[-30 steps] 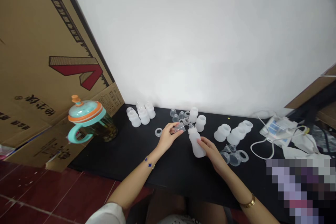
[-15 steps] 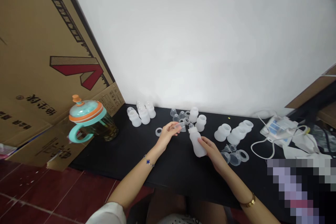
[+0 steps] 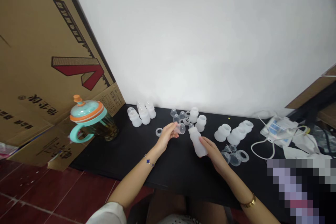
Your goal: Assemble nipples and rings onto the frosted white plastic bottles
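My left hand [image 3: 168, 134] holds a clear bottle cap [image 3: 181, 128] by its closed end, its open rim turned to the right. In my right hand [image 3: 208, 146] is a white baby bottle [image 3: 197, 142], tilted, with a nipple [image 3: 191, 126] at its top. A loose ring [image 3: 159, 132] lies left of my left hand. Behind the hands are several clear caps and rings [image 3: 176, 118] and two open white bottles [image 3: 201, 123]. More open bottles [image 3: 223, 132] stand to the right, with clear parts [image 3: 235, 159] in front of them.
Several capped bottles [image 3: 144, 114] stand at the back left of the black table [image 3: 170, 171]. A teal-and-orange lidded jug [image 3: 90, 119] is beside a large cardboard box [image 3: 34, 59]. White cables and a white device [image 3: 278, 130] lie at right. The wall [image 3: 199, 42] borders the back.
My left hand has turned the clear cap so its open rim now shows more. My right hand keeps the bottle in nearly the same place.
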Motion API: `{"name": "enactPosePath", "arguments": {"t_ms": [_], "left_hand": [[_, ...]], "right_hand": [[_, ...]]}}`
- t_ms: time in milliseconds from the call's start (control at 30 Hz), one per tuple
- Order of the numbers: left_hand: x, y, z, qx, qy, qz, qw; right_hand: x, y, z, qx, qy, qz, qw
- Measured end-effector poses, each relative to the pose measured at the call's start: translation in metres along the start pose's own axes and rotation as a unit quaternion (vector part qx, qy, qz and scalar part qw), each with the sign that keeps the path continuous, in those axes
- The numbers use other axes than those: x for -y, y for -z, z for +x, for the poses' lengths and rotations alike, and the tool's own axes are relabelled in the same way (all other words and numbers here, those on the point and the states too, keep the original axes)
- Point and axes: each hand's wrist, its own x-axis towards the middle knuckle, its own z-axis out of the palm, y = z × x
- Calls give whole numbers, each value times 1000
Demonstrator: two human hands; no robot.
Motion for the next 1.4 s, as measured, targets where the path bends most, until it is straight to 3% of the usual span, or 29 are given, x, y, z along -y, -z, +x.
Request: {"name": "enactPosePath", "arguments": {"t_ms": [1400], "left_hand": [[-3,2,-2,-26,-23,-74,997]], "right_hand": [[5,0,-5,18,11,-31,999]]}}
